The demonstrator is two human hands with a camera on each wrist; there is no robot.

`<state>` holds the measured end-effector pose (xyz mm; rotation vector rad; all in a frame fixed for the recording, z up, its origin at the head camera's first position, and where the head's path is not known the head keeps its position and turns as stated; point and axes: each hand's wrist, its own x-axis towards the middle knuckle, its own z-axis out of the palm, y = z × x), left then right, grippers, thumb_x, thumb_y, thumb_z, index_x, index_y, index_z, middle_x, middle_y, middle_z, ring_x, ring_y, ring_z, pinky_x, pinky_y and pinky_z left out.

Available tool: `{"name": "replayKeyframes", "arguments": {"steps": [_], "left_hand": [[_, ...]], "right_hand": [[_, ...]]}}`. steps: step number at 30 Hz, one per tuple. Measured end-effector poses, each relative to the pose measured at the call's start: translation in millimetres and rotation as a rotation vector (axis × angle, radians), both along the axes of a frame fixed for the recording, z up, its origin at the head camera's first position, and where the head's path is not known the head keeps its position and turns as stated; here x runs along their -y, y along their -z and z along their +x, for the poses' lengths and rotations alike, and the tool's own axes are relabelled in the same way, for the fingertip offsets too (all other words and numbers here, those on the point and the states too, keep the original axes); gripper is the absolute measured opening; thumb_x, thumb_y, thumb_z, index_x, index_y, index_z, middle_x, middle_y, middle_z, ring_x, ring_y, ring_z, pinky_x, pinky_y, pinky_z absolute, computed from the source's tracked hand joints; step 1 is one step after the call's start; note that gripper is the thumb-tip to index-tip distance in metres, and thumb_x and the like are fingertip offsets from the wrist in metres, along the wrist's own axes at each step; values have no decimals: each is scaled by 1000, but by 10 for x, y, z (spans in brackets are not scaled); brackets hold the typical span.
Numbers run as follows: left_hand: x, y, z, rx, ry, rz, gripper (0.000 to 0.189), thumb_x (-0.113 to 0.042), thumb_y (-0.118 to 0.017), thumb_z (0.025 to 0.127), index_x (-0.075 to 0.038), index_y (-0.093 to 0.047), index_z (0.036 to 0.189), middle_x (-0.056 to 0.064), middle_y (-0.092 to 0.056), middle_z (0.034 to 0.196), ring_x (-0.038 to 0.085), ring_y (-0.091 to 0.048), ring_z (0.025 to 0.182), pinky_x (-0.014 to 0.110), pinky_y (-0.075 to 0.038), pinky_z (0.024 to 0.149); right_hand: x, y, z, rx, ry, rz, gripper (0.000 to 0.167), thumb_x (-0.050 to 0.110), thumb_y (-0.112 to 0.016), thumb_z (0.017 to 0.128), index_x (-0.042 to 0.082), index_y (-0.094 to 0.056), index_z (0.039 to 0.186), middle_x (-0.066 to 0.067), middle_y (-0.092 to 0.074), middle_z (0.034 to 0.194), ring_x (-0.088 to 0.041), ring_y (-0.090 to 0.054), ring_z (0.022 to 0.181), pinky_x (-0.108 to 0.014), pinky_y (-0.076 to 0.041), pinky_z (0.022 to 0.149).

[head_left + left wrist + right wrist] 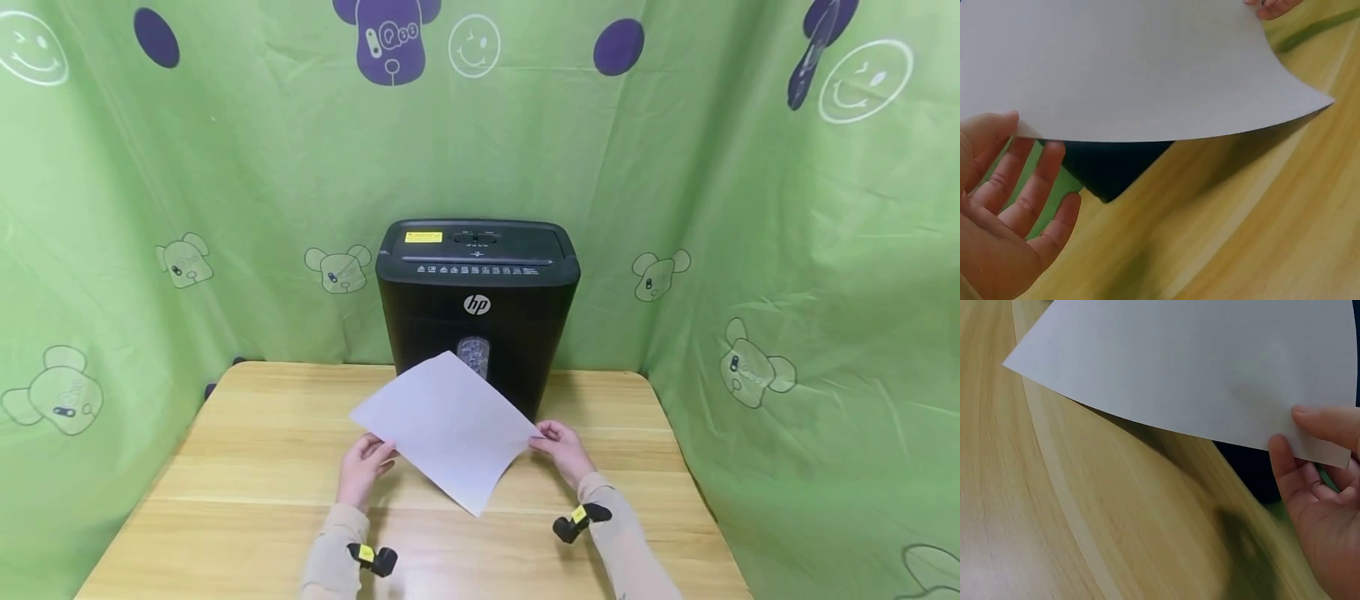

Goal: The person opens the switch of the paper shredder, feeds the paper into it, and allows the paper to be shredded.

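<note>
A white sheet of paper [450, 425] is held above the table, turned cornerwise in front of a black HP paper shredder [420, 325]. My left hand [363, 468] pinches the sheet's left edge between thumb and fingers; in the left wrist view the lower fingers of that hand [1016, 212] spread below the paper [1135, 75]. At the right corner my right hand [564, 452] pinches the sheet. The right wrist view shows the thumb of this hand [1329, 494] on top of the paper [1179, 369] and fingers beneath. The sheet hides part of the shredder's lower front.
The shredder's slot runs across its top, near a row of small icons and a yellow label [423, 237]. It stands at the back of the wooden table [247, 467]. Green patterned curtains [225, 167] hang behind and on both sides.
</note>
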<state>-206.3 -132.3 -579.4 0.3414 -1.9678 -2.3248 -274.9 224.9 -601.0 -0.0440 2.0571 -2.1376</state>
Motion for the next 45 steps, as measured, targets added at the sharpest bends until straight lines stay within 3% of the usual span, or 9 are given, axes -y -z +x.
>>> {"name": "replayKeyframes", "arguments": {"steps": [4,9,20,23,26,30,34,37,45], "left_hand": [[-17,-90,-14,-4,-12,70,16,-13,-67,91,-5,-60,102,-8,-70,86,9,-66,83,48,-53,94],[-10,-241,-17,-45,-27,118,8,-10,-66,91,-10,-61,97,-9,-68,86,10,-66,84,39,-56,88],[8,-511,-55,-157,-38,75,4,-10,-65,92,-11,-63,96,-5,-67,93,9,-66,89,31,-57,83],[1,-604,-64,-153,-55,31,4,-10,-64,93,-10,-63,97,-8,-66,91,7,-64,88,28,-56,81],[-15,-705,-67,-142,-62,-9,6,-9,-65,92,-10,-65,98,-13,-66,88,5,-62,88,24,-53,80],[-45,-816,-60,-151,-52,-50,11,-10,-67,91,-8,-66,102,-17,-67,87,4,-62,88,24,-50,80],[-82,-870,-47,-164,-51,-72,13,-12,-69,89,-7,-67,102,-16,-67,87,4,-61,86,24,-48,79],[-105,-880,-43,-172,-50,-79,11,-10,-69,89,-8,-67,99,-15,-67,86,4,-60,84,23,-48,77],[-151,-861,-44,-167,-23,-70,9,-8,-68,89,-8,-66,97,-13,-66,85,5,-60,83,22,-48,76]], "right_hand": [[27,-58,30,5,-7,0,19,-10,-63,84,4,-57,95,7,-64,85,-6,-64,81,-33,-57,87],[39,-66,43,-21,-24,20,21,-8,-67,82,5,-59,97,8,-66,86,-6,-64,80,-28,-57,83],[112,-88,73,-150,-93,149,30,-4,-70,83,-13,-54,106,7,-68,91,-4,-62,83,-20,-53,78],[142,-112,72,-178,-135,179,28,-3,-70,83,-11,-56,105,3,-67,91,-5,-62,83,-22,-54,76],[182,-161,80,-214,-176,213,26,-1,-71,83,-9,-58,105,-10,-69,96,-8,-63,86,-24,-54,75],[269,-376,164,-269,-196,260,24,0,-70,84,-9,-60,103,-27,-66,105,-11,-64,89,-23,-53,77],[347,-634,264,-302,-137,254,19,-3,-69,84,-12,-58,96,-27,-64,98,-7,-62,84,-20,-53,77],[377,-719,275,-315,-68,199,21,-6,-71,82,-13,-55,93,-22,-63,90,-5,-61,81,-18,-53,75],[394,-681,162,-331,37,73,39,-10,-74,77,-11,-51,109,-24,-56,105,-18,-59,94,-17,-54,82]]}}
